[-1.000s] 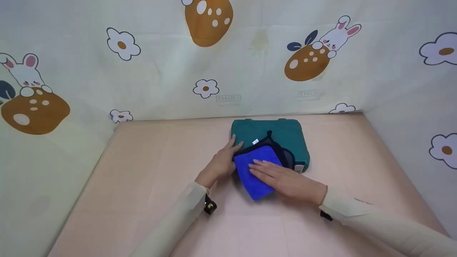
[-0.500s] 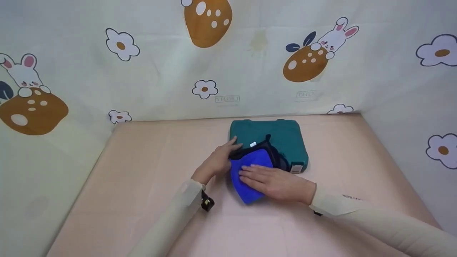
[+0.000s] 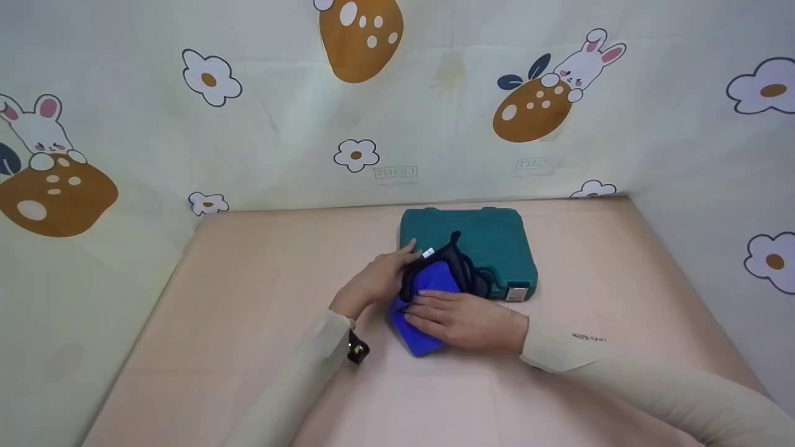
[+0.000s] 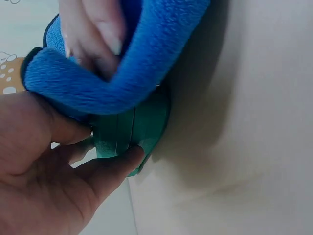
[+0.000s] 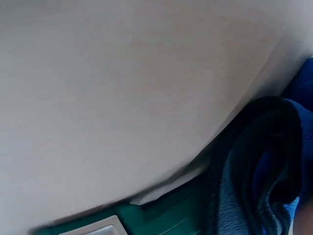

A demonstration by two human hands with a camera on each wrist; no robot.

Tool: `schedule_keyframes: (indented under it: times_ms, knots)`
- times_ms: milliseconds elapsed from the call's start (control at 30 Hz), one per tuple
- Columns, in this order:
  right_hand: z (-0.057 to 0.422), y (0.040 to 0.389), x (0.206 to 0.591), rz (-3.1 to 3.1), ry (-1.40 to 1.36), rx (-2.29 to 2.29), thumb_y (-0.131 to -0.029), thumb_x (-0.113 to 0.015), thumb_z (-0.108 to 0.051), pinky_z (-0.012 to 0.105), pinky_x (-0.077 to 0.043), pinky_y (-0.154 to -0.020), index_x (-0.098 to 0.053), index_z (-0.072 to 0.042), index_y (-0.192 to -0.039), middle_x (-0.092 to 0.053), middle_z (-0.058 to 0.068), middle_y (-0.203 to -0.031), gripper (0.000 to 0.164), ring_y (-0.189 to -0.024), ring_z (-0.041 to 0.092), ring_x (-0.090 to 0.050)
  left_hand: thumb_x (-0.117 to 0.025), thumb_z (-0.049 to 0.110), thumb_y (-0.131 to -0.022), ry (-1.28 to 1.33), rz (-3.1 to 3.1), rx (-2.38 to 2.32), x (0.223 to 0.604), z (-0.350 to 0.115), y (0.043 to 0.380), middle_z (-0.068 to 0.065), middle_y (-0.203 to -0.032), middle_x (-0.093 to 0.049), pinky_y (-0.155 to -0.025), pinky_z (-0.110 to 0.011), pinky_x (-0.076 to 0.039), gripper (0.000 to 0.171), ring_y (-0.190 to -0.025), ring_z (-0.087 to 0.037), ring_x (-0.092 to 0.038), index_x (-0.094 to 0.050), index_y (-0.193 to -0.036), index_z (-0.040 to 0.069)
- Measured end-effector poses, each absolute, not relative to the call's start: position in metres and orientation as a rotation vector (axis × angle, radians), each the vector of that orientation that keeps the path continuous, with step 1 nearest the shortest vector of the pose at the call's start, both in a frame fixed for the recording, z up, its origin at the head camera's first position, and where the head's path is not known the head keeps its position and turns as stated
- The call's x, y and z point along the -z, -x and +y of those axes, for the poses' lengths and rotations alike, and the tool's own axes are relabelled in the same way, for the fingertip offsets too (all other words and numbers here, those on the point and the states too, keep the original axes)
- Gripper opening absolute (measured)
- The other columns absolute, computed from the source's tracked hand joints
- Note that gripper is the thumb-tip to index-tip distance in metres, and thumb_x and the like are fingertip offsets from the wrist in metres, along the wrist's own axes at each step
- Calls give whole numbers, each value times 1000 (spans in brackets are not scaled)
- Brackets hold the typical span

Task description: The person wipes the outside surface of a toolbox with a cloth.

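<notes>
From here, left hand (image 3: 372, 284) clasps the green moulded-plastic case (image 3: 481, 233) by its side, seemingly to steady it | right hand (image 3: 473, 320), fingers extended, presses the fluffy blue black-trimmed cloth (image 3: 435, 276) over its near-left part, apparently for firm contact | case lies flat on the beige tabletop (image 3: 279, 261)

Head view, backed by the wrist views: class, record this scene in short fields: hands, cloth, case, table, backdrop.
Left hand: grips the green case at its left side
Right hand: rests on the blue cloth
Blue cloth: folded, black-edged, partly over the green case
Green case: lies flat on the table
Table: tan
Backdrop: pale, printed with rabbits and flowers
</notes>
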State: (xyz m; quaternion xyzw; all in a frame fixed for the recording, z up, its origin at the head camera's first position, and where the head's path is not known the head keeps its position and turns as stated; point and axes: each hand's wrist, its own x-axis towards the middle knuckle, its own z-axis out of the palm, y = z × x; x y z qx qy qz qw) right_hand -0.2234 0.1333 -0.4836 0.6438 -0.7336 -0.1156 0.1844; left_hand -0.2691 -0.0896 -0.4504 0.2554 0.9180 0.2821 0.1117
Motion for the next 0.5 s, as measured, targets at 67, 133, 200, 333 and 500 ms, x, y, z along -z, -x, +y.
schedule_keyframes:
  times_ms: [67, 133, 200, 333, 500]
  knots:
    - [136, 224, 484, -2084, -1810, 362, -106, -54, -17, 39, -19, -119, -48, -1, -149, -49, 13, -151, 47, -143, 24, -38, -44, 0, -107, -760, 2707, -810, 449, -89, 269, -11, -163, -27, -115, -42, -28, 43, -144, -31, -33, -48, -150, 2]
    - [140, 224, 485, -2092, -1807, 393, -105, -56, -17, 38, -19, -119, -50, -3, -149, -49, 12, -151, 46, -143, 23, -38, -45, -1, -106, -748, 2709, -774, 448, -88, 268, -10, -164, -24, -115, -42, -29, 45, -144, -31, -33, -47, -150, 3]
    - [145, 224, 486, -2101, -1810, 403, -106, -54, -17, 38, -19, -119, -50, -3, -149, -48, 12, -152, 46, -144, 23, -37, -46, 0, -105, -742, 2707, -763, 447, -88, 268, -10, -165, -23, -114, -42, -29, 46, -144, -31, -32, -46, -151, 4]
    - [156, 224, 490, -2111, -1819, 380, -110, -40, -15, 38, -20, -118, -48, -2, -150, -45, 13, -154, 43, -145, 24, -35, -49, 5, -107, -753, 2698, -763, 447, -88, 266, -12, -165, -22, -115, -42, -29, 46, -144, -31, -32, -43, -152, 3]
    - [169, 223, 488, -2149, -1824, 353, -112, -37, -15, 38, -20, -118, -47, -2, -151, -44, 13, -155, 43, -146, 23, -34, -53, 17, -108, -749, 2683, -783, 449, -88, 266, -11, -165, -20, -115, -42, -27, 49, -146, -31, -29, -41, -153, 5]
